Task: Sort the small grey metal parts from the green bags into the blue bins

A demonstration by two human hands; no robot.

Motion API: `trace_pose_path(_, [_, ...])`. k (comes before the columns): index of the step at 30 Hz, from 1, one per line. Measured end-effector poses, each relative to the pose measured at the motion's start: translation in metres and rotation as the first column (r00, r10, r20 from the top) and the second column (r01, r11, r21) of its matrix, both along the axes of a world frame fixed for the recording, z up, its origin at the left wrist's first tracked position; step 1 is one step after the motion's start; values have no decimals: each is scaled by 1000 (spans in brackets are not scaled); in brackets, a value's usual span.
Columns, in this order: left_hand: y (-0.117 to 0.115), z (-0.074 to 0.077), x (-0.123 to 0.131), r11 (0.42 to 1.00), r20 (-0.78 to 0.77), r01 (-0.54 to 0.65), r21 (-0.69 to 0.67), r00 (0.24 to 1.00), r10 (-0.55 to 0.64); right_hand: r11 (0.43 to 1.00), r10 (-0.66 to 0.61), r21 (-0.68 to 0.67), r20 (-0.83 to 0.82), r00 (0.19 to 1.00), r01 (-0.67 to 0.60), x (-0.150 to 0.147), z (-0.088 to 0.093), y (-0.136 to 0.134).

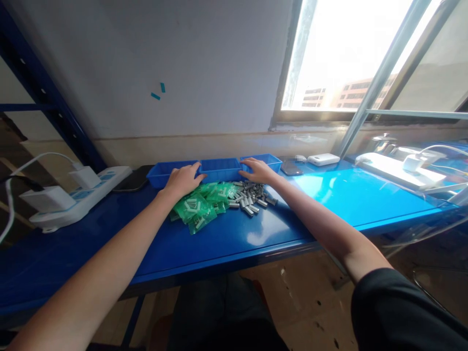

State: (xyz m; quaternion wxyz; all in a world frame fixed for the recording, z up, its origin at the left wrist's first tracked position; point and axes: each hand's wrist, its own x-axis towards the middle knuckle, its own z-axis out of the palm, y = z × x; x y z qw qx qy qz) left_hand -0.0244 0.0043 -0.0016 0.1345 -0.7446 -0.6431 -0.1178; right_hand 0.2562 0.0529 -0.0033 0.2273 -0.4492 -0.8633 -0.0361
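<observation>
Several blue plastic bins stand in a row against the wall: a left bin (156,178), a middle bin (221,171) and a right bin (272,160). My left hand (183,179) grips the middle bin at its left end, with the fingers over the rim and the thumb at the front. At the other end my right hand (259,170) holds the same bin, thumb in front and fingers over the seam with the right bin. Green plastic packets (199,207) with small pale pieces inside lie before the bins. Beside them is a heap of short silver metal pieces (250,200).
A white power strip (62,214) with plugged-in chargers and a dark flat device (136,178) are at left. To the right are a phone (291,166), a white box (323,159) and another power strip (395,170). A metal post (365,112) rises by the window.
</observation>
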Motion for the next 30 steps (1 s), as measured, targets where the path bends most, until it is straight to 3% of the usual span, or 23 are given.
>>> trace_pose_path(7, [2,-1,4,1000,9,29,3,1000,-29,992,5,127,-26,1000,-2,-8,-9,0])
trace_pose_path(15, [-1,1,-1,996,47,84,36,995,-86,999,-20,50,121,993,14,-9,1,-9])
trace_pose_path(23, [7,0,-7,988,70,144,50,987,-147,997,-8,83,74,997,1,-15,-2,-14])
trace_pose_path(30, [-4,2,1,992,79,124,16,989,-125,996,-59,65,89,994,53,-19,2,-29])
